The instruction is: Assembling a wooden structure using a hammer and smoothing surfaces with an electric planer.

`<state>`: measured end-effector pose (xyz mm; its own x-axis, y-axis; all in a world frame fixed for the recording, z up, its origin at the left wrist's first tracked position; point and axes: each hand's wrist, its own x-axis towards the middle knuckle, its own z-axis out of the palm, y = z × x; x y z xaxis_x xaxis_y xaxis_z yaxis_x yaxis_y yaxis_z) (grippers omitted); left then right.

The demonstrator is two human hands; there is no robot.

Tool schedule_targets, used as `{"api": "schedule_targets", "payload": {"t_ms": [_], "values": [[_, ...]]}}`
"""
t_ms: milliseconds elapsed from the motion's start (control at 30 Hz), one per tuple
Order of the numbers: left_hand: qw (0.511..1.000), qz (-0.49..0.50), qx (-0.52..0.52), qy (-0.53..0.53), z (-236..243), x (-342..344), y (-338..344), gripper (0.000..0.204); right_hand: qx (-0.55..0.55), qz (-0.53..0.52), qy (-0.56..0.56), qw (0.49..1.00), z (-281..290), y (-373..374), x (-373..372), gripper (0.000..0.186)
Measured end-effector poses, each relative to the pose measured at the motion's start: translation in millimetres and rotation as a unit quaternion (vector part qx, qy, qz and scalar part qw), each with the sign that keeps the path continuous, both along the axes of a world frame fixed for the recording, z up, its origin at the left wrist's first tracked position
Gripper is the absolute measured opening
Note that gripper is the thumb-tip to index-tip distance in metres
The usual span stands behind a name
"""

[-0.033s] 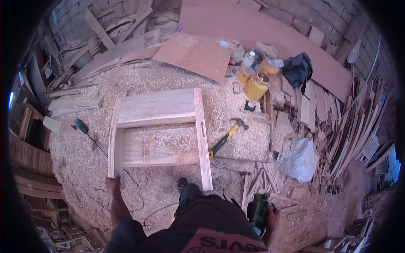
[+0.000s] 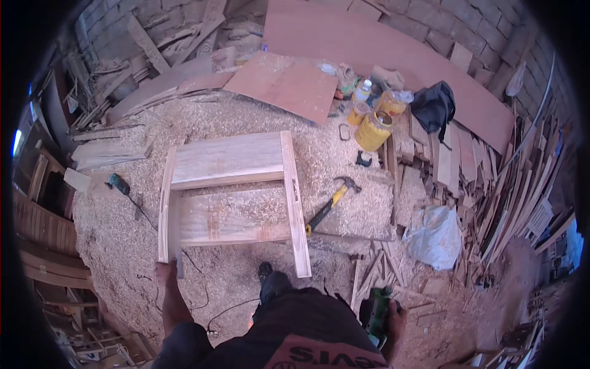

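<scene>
A pale wooden frame (image 2: 289, 203) with two side rails and two wide crossboards lies on the sawdust-covered work surface. My left hand (image 2: 166, 270) is closed on the near end of its left rail (image 2: 164, 209). At lower right, my right hand (image 2: 394, 317) grips a green power tool (image 2: 378, 313), held beside my body. A hammer (image 2: 332, 206) with a yellow and black handle rests just right of the frame. A teal cordless-looking tool (image 2: 118, 183) with a dark cord lies to the left.
Yellow containers (image 2: 373, 134), a bottle (image 2: 362, 90) and a black bag (image 2: 433, 107) sit at the back right. Reddish boards (image 2: 283, 86) lean behind. Stacked offcuts and a white sack (image 2: 433, 240) line the right side; cords trail near my feet.
The whole scene sits a few pixels lower in the picture, as from a small head movement. Both hands keep their holds.
</scene>
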<state>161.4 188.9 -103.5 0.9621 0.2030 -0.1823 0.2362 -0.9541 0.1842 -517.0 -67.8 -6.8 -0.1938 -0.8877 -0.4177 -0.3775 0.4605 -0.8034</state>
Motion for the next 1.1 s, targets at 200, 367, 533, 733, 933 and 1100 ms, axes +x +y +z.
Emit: {"api": "schedule_targets", "payload": {"t_ms": [200,367,533,733,933,1100], "values": [[0.996,0.010,-0.063,0.056,-4,-83,-4,0.091,0.056,0.024,0.116,0.991,-10,-26,-25,0.051],[0.962,-0.041,-0.264,0.055,-6,-161,-20,0.058,0.019,0.104,0.056,0.993,-6,-53,-16,0.054],[0.931,-0.032,-0.298,0.209,-50,-229,-21,0.062,-0.020,0.128,0.047,0.990,-19,-71,4,0.052],[0.881,-0.012,-0.325,0.343,6,-313,-68,0.050,0.045,0.178,-0.023,0.983,-18,-67,31,0.046],[0.825,-0.082,-0.330,0.452,27,-317,-82,0.068,0.086,0.180,-0.078,0.977,-9,-36,61,0.045],[0.809,-0.066,-0.312,0.494,38,-303,-81,0.068,0.093,0.152,-0.075,0.981,-10,-3,64,0.044]]}}
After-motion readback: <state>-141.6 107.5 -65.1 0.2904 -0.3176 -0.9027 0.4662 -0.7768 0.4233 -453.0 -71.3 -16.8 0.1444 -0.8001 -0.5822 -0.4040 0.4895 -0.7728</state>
